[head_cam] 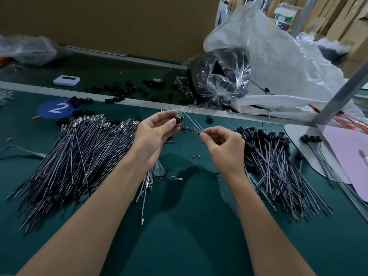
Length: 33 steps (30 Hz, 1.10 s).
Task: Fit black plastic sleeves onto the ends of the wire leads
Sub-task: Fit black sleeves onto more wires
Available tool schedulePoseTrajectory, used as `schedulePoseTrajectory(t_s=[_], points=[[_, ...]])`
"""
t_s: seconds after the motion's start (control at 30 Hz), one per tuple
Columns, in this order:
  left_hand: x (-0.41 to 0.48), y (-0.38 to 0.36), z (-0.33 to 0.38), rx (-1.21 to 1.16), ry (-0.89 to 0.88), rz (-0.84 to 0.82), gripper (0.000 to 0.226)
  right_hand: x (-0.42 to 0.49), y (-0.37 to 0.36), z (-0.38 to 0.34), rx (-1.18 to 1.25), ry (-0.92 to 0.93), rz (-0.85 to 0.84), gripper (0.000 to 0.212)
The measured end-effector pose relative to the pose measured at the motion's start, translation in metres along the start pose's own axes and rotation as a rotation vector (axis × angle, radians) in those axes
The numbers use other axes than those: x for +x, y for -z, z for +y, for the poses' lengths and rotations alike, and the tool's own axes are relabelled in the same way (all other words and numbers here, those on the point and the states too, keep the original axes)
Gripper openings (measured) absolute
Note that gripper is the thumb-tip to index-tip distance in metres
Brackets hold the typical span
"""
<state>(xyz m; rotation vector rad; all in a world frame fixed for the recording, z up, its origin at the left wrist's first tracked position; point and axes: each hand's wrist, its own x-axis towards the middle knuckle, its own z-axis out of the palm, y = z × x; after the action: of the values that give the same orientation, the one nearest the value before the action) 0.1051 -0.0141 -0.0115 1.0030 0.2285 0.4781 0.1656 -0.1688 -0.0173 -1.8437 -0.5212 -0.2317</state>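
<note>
My left hand pinches a small black plastic sleeve between thumb and fingers above the green table. My right hand pinches the end of a thin wire lead that runs toward the sleeve. A large pile of bare wire leads lies to the left of my arms. On the right lies a pile of leads with black sleeves on their ends. Loose black sleeves are scattered at the back of the table.
A clear bag of black parts and a big white plastic sack stand at the back right. A metal post rises on the right beside a pink sheet. A white device and a blue number sticker sit back left.
</note>
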Motion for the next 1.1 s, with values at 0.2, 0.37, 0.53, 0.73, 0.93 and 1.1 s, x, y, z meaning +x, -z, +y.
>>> schedulePoseTrajectory(t_s=[0.2, 0.37, 0.53, 0.73, 0.93, 1.1], points=[[0.0, 0.0, -0.002, 0.04, -0.008, -0.03, 0.018, 0.001, 0.0, 0.001, 0.04, -0.016, -0.01, 0.012], [-0.001, 0.001, -0.002, 0.127, -0.03, -0.024, 0.017, 0.002, 0.001, 0.004, 0.073, -0.038, -0.033, 0.015], [-0.004, -0.005, -0.009, 0.362, -0.045, -0.13, 0.018, 0.001, -0.002, 0.003, 0.049, -0.038, -0.048, 0.017], [-0.002, -0.006, -0.013, 0.188, 0.044, -0.112, 0.008, -0.002, -0.003, 0.001, 0.022, -0.001, -0.041, 0.013], [0.002, -0.001, -0.007, -0.032, 0.059, 0.063, 0.015, -0.001, -0.001, 0.001, 0.034, -0.019, -0.014, 0.009], [0.003, 0.002, -0.002, -0.16, 0.042, 0.172, 0.014, -0.001, 0.0, 0.003, -0.122, 0.054, -0.032, 0.008]])
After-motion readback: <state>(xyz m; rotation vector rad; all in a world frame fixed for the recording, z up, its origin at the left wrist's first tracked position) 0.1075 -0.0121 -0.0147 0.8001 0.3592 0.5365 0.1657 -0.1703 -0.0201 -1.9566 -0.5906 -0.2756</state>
